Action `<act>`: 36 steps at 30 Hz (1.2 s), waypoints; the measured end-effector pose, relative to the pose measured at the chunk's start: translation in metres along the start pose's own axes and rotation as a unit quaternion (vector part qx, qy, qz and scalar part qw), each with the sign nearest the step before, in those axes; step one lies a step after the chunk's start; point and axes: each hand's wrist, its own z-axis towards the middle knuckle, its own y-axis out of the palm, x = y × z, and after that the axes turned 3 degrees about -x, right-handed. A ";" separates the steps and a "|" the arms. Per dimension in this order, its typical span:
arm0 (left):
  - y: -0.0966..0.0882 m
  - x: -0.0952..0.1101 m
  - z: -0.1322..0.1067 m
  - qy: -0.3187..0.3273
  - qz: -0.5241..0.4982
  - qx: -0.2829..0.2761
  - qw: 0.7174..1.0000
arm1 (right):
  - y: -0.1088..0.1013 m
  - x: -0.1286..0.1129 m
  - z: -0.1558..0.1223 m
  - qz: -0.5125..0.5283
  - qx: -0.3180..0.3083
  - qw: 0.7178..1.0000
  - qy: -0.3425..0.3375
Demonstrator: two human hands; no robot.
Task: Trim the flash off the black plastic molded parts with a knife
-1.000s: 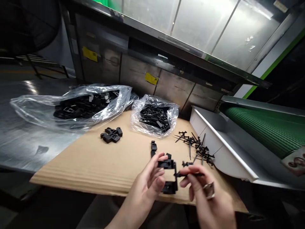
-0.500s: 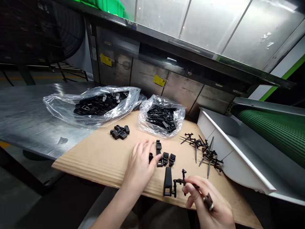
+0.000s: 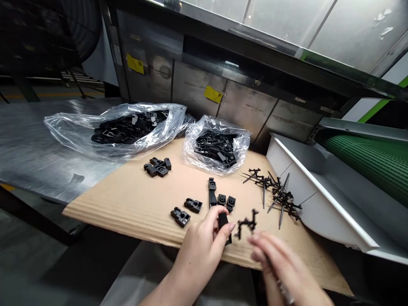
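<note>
The left hand (image 3: 204, 244) holds an elongated black clip (image 3: 224, 224) between thumb and fingers. The right hand (image 3: 282, 265), motion-blurred, has its fingertips pinched on a branched black sprue (image 3: 247, 223), at the clip's 3 o'clock, apart from it. Relative to the left hand: two black housings (image 3: 180, 216) lie near at 11 o'clock; a sprue pile (image 3: 279, 196), at 2 o'clock; a parts-filled plastic bag (image 3: 208, 168), at 12 o'clock. Cardboard (image 3: 127, 197) lies beneath these items.
</note>
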 end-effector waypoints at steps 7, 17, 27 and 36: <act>0.004 -0.010 -0.006 0.041 0.050 -0.054 0.996 | -0.010 0.052 0.030 -0.210 0.020 0.977 -0.006; 0.000 -0.009 -0.005 0.066 0.182 -0.054 0.980 | 0.016 0.034 -0.003 -0.010 -0.268 0.963 -0.017; 0.002 -0.018 -0.004 0.129 0.166 -0.022 0.977 | 0.020 0.028 -0.001 0.022 -0.283 0.959 -0.018; 0.000 -0.018 -0.006 0.147 0.155 -0.025 0.977 | 0.023 0.028 0.004 -0.041 -0.264 0.964 0.002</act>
